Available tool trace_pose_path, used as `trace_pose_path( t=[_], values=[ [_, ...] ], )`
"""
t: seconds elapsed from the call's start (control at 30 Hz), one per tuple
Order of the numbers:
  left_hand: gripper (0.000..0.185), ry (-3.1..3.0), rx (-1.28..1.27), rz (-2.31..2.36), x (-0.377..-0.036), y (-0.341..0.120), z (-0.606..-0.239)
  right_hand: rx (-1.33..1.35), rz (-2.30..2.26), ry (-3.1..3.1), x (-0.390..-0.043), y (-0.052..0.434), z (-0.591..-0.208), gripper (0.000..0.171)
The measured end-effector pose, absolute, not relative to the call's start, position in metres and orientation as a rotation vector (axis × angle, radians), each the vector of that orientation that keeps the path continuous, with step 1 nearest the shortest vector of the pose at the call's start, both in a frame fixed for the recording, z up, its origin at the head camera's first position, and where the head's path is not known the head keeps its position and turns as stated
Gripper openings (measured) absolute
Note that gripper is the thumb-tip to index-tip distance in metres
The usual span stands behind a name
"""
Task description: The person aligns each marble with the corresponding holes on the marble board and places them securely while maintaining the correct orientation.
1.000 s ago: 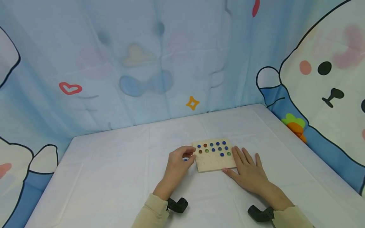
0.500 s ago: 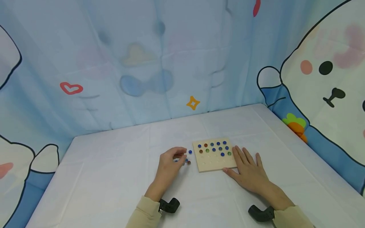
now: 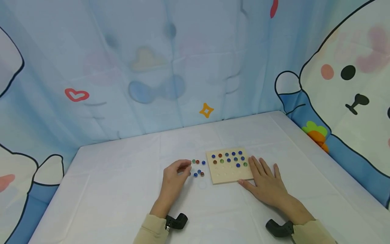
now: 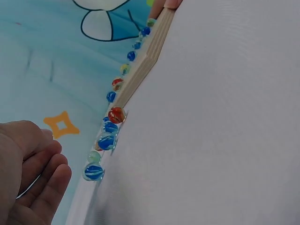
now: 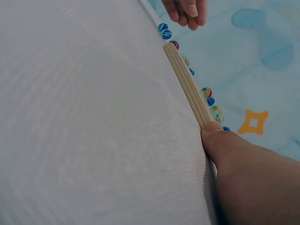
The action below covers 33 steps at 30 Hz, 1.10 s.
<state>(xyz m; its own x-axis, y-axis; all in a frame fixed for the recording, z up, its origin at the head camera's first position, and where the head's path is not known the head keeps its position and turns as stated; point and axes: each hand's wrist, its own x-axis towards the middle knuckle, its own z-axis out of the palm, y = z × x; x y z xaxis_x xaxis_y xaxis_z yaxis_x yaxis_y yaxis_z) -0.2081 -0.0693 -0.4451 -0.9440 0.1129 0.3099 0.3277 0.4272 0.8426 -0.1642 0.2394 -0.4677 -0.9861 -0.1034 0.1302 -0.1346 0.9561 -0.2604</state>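
A pale wooden board with rows of round dimples lies flat on the table. Glass marbles in blue, red and green sit in its far rows, and the nearer dimples show bare. My right hand is spread at the board's right side, its straight fingers along the edge and its thumb against the near corner. To the left of the board, my left hand hovers beside several loose marbles, fingers loosely bent, with nothing seen between thumb and fingers. Its fingertips partly cover one marble.
A white cloth covers the table. Behind it hangs a blue curtain printed with cartoon animals. Each wrist wears a black camera mount, one on the left and one on the right.
My left hand has drawn away leftward from the board's left edge, uncovering the loose marbles on the table. My right hand stays at the board, which has not visibly moved.
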Motion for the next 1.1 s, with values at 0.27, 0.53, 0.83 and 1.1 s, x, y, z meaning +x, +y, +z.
trace_pose_path(
  t=[0.27,0.53,0.83,1.1],
  values=[
    [0.015,-2.459,-0.359,-1.526,-0.209,-0.071,-0.452,0.186,0.423,-2.997,-0.166,0.243,-0.470,0.101],
    [0.015,-2.484,-0.311,-1.555,-0.212,-0.076,-0.460,0.190,0.427,-2.995,-0.166,0.241,-0.469,0.101],
    [0.014,-2.508,-0.274,-1.564,-0.211,-0.077,-0.463,0.187,0.408,-3.003,-0.166,0.240,-0.468,0.101],
    [0.016,-2.542,-0.271,-1.610,-0.211,-0.076,-0.464,0.185,0.423,-3.005,-0.164,0.240,-0.466,0.100]
  ],
)
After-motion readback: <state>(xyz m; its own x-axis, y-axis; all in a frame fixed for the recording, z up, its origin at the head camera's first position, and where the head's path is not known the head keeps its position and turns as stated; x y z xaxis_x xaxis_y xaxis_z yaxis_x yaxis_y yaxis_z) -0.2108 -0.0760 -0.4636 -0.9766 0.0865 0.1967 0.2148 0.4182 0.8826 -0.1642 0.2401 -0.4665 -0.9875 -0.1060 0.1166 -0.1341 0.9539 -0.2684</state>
